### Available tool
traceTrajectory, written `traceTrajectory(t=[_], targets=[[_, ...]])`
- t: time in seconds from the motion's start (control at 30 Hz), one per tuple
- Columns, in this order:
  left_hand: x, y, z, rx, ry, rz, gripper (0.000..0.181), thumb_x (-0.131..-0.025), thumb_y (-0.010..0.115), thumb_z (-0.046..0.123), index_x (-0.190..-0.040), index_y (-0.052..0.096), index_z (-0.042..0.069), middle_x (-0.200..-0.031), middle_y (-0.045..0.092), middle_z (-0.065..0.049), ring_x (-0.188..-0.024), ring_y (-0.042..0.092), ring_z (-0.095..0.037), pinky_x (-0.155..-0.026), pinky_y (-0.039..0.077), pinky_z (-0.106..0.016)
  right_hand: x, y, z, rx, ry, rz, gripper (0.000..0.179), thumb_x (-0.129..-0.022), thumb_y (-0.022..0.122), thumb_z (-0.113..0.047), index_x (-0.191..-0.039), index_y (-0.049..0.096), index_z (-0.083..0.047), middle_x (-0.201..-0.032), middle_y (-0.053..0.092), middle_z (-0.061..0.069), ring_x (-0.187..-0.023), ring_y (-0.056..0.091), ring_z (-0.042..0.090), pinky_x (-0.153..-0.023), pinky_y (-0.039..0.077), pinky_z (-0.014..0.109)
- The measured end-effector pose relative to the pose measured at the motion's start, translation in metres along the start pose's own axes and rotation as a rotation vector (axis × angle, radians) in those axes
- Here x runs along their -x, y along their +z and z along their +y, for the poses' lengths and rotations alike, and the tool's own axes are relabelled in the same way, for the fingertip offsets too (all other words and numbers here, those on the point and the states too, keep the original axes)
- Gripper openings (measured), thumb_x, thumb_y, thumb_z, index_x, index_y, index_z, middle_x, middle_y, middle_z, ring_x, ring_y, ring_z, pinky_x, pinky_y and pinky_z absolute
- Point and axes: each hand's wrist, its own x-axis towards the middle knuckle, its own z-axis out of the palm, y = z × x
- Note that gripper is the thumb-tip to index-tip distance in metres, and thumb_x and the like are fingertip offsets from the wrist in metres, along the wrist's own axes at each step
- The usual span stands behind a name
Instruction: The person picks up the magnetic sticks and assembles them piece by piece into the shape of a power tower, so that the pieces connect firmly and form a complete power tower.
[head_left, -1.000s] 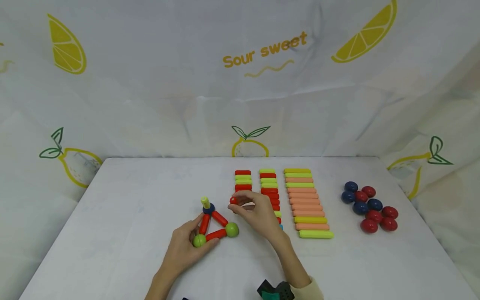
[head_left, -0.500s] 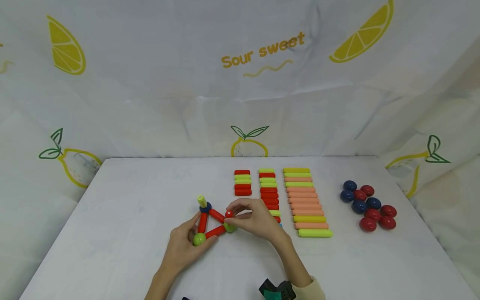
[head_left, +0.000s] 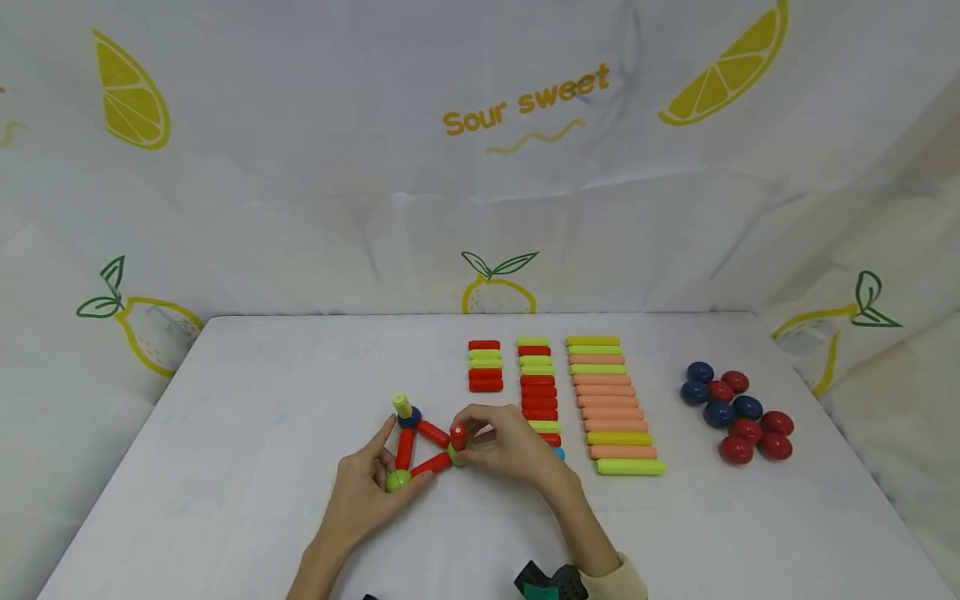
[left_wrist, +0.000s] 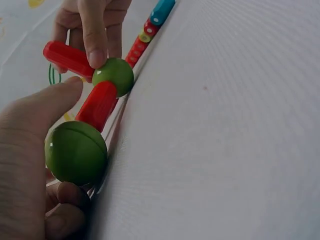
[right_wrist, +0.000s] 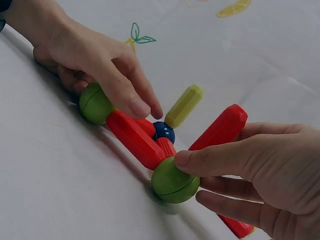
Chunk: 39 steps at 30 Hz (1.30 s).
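A flat triangle of red magnetic rods (head_left: 405,448) lies on the table, with green balls at its two front corners and a blue ball (head_left: 409,420) at the back one. From the blue ball rises a short yellow-green rod (right_wrist: 185,106), tilted. My left hand (head_left: 360,487) holds the triangle around its left green ball (right_wrist: 96,104), thumb along the front rod and index finger reaching toward the blue ball. Another red rod (right_wrist: 224,125) stands up from the right green ball (right_wrist: 175,181). My right hand (head_left: 506,440) pinches this rod, its thumb also over the ball.
To the right lie columns of short red and yellow-green rods (head_left: 486,374) and longer peach, yellow and green rods (head_left: 609,402). One blue rod end (head_left: 558,453) shows beside my right hand. Farther right, several red and dark blue balls (head_left: 737,451) sit clustered. A lemon-print cloth (head_left: 337,208) hangs behind.
My right hand has brought the red rod left and down onto the right green ball, where it now stands upright. The triangle has shifted slightly; my left hand stays around it.
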Motion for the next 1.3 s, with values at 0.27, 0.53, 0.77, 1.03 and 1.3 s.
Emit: traceTrajectory(t=[0.27, 0.53, 0.77, 1.03, 1.3], targets=[[0.001, -0.006, -0.001, 0.100, -0.074, -0.054, 0.078, -0.083, 0.081, 0.016, -0.146, 0.045, -0.012, -0.061, 0.050, 0.009, -0.050, 0.041, 0.004, -0.048, 0.035, -0.017, -0.001, 0.000, 0.001, 0.028, -0.001, 0.005, 0.030, -0.090, 0.076, -0.005, -0.119, 0.070, -0.006, -0.109, 0.076, 0.005, -0.104, 0.071, 0.024, -0.093, 0.061, 0.037], [0.002, -0.002, -0.004, 0.090, 0.054, 0.124, 0.052, -0.063, 0.073, -0.012, -0.111, 0.069, 0.008, -0.079, 0.053, 0.005, -0.063, 0.044, 0.000, -0.049, 0.037, -0.017, 0.002, -0.002, 0.006, 0.211, 0.081, 0.216, 0.052, -0.088, 0.058, 0.013, -0.135, 0.065, -0.008, -0.140, 0.064, 0.011, -0.135, 0.055, 0.030, -0.106, 0.054, 0.046], [0.004, 0.000, -0.007, 0.127, 0.231, 0.022, 0.059, -0.065, 0.082, -0.008, -0.118, 0.069, 0.013, -0.101, 0.068, 0.001, -0.074, 0.054, -0.010, -0.056, 0.043, -0.018, -0.005, 0.004, 0.015, 0.505, 0.115, 0.231, 0.056, -0.090, 0.062, 0.008, -0.144, 0.057, -0.008, -0.149, 0.056, 0.017, -0.145, 0.043, 0.038, -0.117, 0.044, 0.051], [0.004, 0.000, -0.007, 0.129, 0.238, -0.034, 0.045, -0.067, 0.093, 0.006, -0.102, 0.068, 0.019, -0.089, 0.065, 0.007, -0.072, 0.052, -0.007, -0.061, 0.045, -0.020, -0.006, 0.007, 0.015, 0.499, 0.143, 0.262, 0.033, -0.091, 0.073, -0.001, -0.124, 0.073, -0.005, -0.111, 0.067, 0.007, -0.109, 0.056, 0.022, -0.090, 0.059, 0.034], [0.004, 0.002, -0.005, 0.039, 0.092, -0.012, 0.041, -0.069, 0.093, 0.011, -0.097, 0.067, 0.024, -0.080, 0.058, 0.015, -0.068, 0.049, -0.002, -0.054, 0.040, -0.017, -0.006, 0.003, 0.011, 0.408, 0.191, 0.269, 0.030, -0.090, 0.074, -0.003, -0.120, 0.074, -0.005, -0.107, 0.071, 0.007, -0.105, 0.060, 0.021, -0.087, 0.060, 0.034]])
